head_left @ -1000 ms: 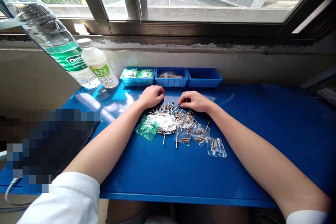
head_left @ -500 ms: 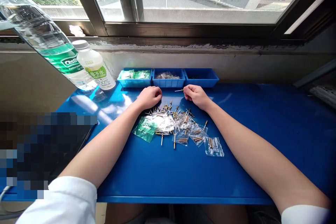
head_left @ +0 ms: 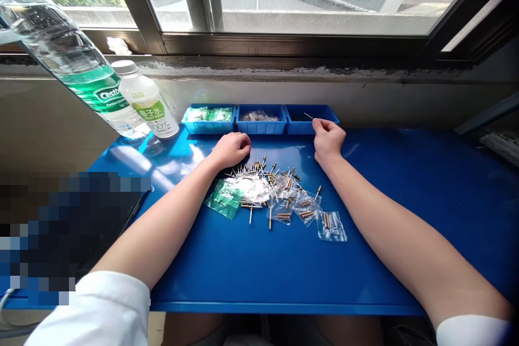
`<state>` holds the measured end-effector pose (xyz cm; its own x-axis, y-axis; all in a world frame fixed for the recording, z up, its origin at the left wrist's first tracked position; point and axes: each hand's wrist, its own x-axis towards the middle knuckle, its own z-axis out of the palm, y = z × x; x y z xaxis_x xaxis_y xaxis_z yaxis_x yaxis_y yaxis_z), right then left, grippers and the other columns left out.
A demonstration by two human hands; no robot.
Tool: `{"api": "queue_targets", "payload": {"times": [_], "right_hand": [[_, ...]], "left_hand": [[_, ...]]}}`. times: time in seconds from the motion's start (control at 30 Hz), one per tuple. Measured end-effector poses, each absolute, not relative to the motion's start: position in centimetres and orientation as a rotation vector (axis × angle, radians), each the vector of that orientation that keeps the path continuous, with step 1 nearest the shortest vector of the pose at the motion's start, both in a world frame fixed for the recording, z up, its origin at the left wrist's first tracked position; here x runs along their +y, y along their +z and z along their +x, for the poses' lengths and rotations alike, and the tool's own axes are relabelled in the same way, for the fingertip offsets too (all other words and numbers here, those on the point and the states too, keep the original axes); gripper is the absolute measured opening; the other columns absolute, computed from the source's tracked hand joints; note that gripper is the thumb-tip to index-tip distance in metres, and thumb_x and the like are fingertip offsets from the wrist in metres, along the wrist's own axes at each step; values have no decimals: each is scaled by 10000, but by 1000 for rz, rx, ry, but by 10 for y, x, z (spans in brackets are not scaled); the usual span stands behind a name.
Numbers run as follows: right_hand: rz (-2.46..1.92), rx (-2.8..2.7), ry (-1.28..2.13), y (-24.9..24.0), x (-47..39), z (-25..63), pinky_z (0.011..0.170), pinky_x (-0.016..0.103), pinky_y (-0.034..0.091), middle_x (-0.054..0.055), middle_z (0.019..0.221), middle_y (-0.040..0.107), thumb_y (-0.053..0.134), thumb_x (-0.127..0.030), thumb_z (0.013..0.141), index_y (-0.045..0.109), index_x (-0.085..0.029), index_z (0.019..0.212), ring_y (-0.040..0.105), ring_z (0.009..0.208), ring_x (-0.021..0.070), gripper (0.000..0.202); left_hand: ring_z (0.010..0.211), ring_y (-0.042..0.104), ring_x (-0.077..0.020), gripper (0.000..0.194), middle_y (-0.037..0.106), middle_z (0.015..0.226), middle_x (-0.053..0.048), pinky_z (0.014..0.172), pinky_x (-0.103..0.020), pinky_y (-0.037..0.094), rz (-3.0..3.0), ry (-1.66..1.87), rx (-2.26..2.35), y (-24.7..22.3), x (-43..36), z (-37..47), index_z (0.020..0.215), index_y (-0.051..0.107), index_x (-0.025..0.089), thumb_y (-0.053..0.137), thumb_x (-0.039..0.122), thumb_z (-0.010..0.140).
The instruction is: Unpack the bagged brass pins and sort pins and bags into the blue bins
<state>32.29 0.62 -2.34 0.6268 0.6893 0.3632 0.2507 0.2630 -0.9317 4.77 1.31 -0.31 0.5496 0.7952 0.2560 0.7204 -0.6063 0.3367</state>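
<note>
My right hand is pinched on a blind rivet, whose thin shank points left over the right-hand blue bin. That bin has a few dark small pieces in it. My left hand rests curled on the blue table, just behind the pile; its fingers are closed and their inside is hidden. Between my forearms lies a heap of brass-coloured blind rivets with silver pins. Mixed with them are clear small bags of copper-coloured pieces, and a green packet lies at the left.
Beside the right bin stand a middle blue bin of shiny small pieces and a left blue bin of green packets. A large water bottle and a white bottle stand at the left back. Behind is a window.
My right hand has moved right and away from me, carrying the rivet from in front of the bins to over the right bin. My left hand stays where it was.
</note>
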Motion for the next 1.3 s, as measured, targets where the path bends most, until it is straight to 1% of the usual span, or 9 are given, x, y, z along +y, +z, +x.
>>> {"api": "queue_targets", "payload": {"times": [0.07,0.13,0.47,0.63,0.8,0.93,1.1,1.17,1.3], "right_hand": [[-1386,-891,212,-26,7,328,743,342,513,39,783,688,690,-409,715,695,-149,835,629,742,170,287],[-1448,-900,154,-27,7,331,776,361,510,44,778,704,705,-372,696,721,-151,829,644,757,188,258],[-1542,-920,168,-23,4,328,682,330,498,34,715,687,739,-350,655,700,-162,762,619,673,182,220],[-1519,-937,193,-25,6,330,671,335,492,33,701,664,745,-386,653,674,-165,750,592,651,176,251],[-1467,-1184,208,-17,-7,317,662,331,490,43,716,662,706,-409,710,666,-174,773,590,654,182,246],[-1309,-1686,183,-8,-26,295,664,329,484,61,784,666,624,-325,798,682,-188,845,576,652,178,156],[-1038,-2216,358,-7,-36,276,782,338,498,85,1050,656,494,-233,886,705,-228,1044,615,916,214,263],[-1045,-2315,386,-8,-35,274,831,364,495,88,1084,651,492,-229,891,702,-246,1096,598,993,237,293],[-1083,-2361,416,-9,-31,275,870,400,492,100,1076,653,502,-211,885,707,-240,1115,584,1010,252,309]], "left_hand": [[781,577,-206,189,662,819,-49,668,-308,420,2590,578,1282,-3,13,48,814,639,183,482,287,798],[779,577,-204,182,662,818,-47,666,-308,419,2591,581,1281,-3,13,48,810,636,184,484,283,796],[778,576,-203,185,662,816,-46,673,-310,426,2591,584,1277,-3,12,48,810,635,184,481,286,797],[787,580,-206,191,666,825,-49,684,-315,432,2593,574,1285,-3,12,48,816,639,184,478,285,798],[790,580,-206,188,666,828,-49,685,-313,434,2590,572,1282,-2,12,47,818,639,183,481,285,802],[783,581,-206,188,667,829,-49,677,-310,432,2592,573,1280,-2,12,48,820,643,182,485,282,803],[769,581,-202,194,667,814,-47,663,-306,422,2594,574,1287,-1,12,49,819,643,179,484,288,802],[767,580,-200,199,668,814,-47,657,-303,420,2593,577,1285,-1,11,49,819,643,179,480,292,805],[771,581,-200,199,670,819,-47,659,-302,420,2596,581,1283,-2,11,48,816,642,183,478,296,808]]}}
